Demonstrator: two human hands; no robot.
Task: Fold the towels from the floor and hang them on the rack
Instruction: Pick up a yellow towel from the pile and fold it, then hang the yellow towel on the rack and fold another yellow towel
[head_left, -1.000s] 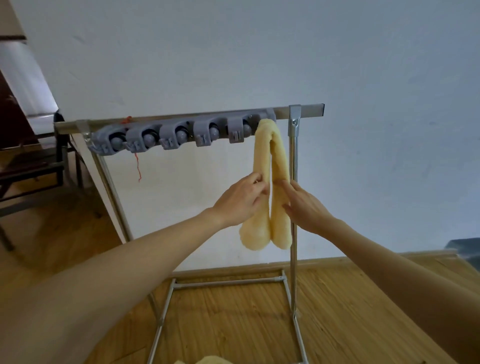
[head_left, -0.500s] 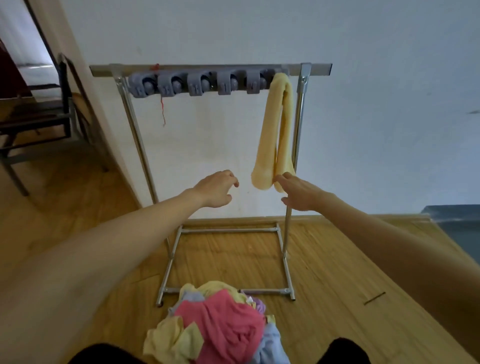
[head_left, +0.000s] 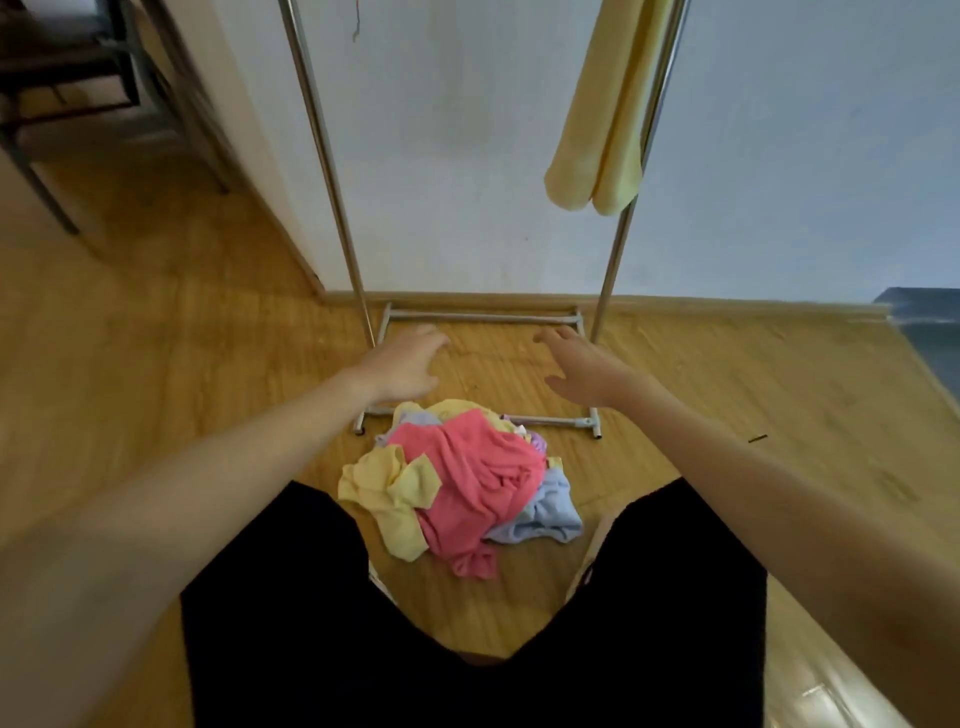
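A folded yellow towel hangs from the metal rack beside its right post; the top bar is out of frame. A heap of towels lies on the wooden floor in front of the rack's base, with a pink one on top and yellow and pale blue ones around it. My left hand and my right hand hover above the far side of the heap, fingers relaxed and spread, holding nothing. Both are apart from the towels.
The rack's base frame stands against the white wall. A dark chair is at the upper left. My black-clothed legs fill the lower part of the view. A small dark stick lies on the floor at right.
Both hands let go of the hanging yellow towel and dropped toward the floor. My view tilted down, bringing the heap of towels into the middle.
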